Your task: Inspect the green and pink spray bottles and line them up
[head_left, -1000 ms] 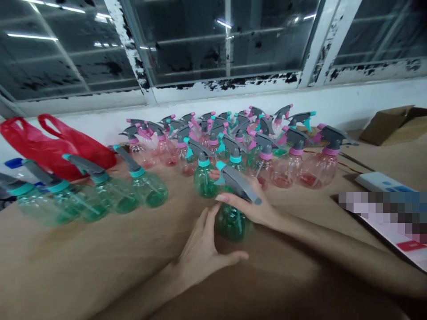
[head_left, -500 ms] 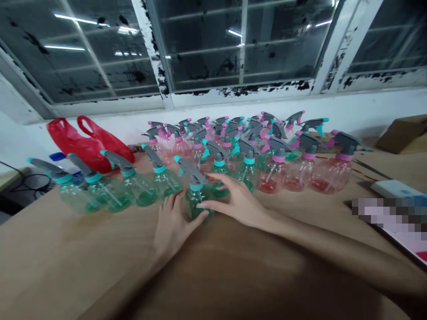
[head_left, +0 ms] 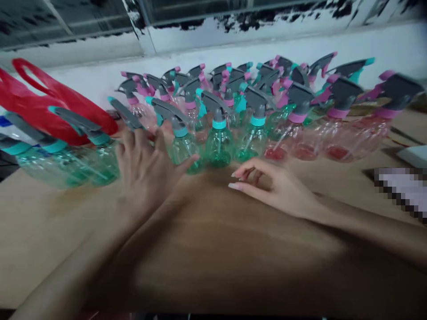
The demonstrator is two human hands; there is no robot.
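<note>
My left hand [head_left: 145,169] is spread open, its fingers resting against a green spray bottle with a grey trigger [head_left: 128,118] that it mostly covers. Just to its right stands another green spray bottle [head_left: 182,144], close to the thumb. My right hand [head_left: 267,186] lies on the brown table [head_left: 213,249] with its fingers loosely curled and nothing in them, a short way in front of the green bottles [head_left: 218,142]. Pink spray bottles [head_left: 300,129] fill the row to the right and the back.
A red plastic bag [head_left: 36,104] lies at the far left behind several green bottles [head_left: 66,160]. A white wall and window sill run behind the bottles. A flat white and blue object [head_left: 412,155] sits at the right edge.
The green bottle that both hands held has been set in the front row. My right hand has let go and drawn back, and my left hand has shifted left to the neighbouring bottle. The camera tilted down.
</note>
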